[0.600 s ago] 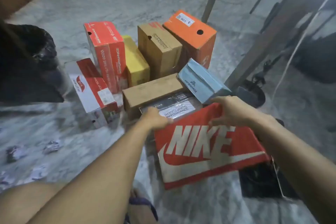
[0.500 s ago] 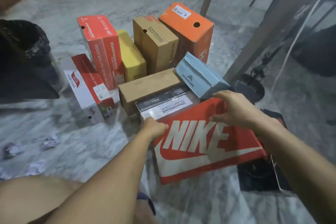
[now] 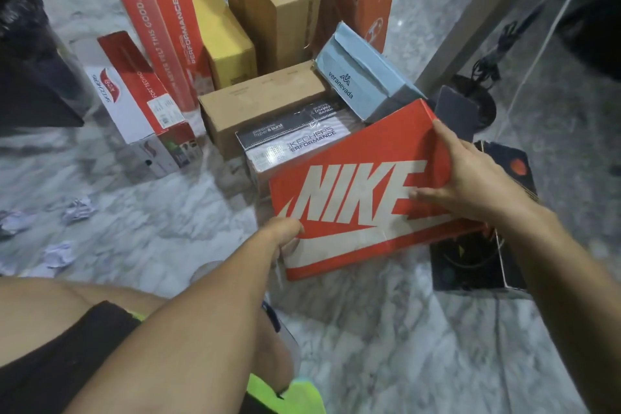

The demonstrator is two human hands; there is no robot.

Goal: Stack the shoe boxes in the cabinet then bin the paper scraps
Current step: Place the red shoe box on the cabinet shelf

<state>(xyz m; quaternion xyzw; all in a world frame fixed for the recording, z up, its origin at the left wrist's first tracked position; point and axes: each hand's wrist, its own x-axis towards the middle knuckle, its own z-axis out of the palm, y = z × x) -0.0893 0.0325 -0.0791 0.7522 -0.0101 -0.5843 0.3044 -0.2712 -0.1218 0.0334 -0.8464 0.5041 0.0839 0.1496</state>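
Hands (image 3: 379, 208) grip Nike box (image 3: 356, 212), hiding its side edges.

marble floor (image 3: 386, 329) | shoe boxes (image 3: 255, 107) clustered | crumpled paper scraps (image 3: 78, 210) at left

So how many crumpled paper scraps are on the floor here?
3, all on the floor at left: one nearest the boxes, one by the left edge, one lower down. More may lie out of frame.
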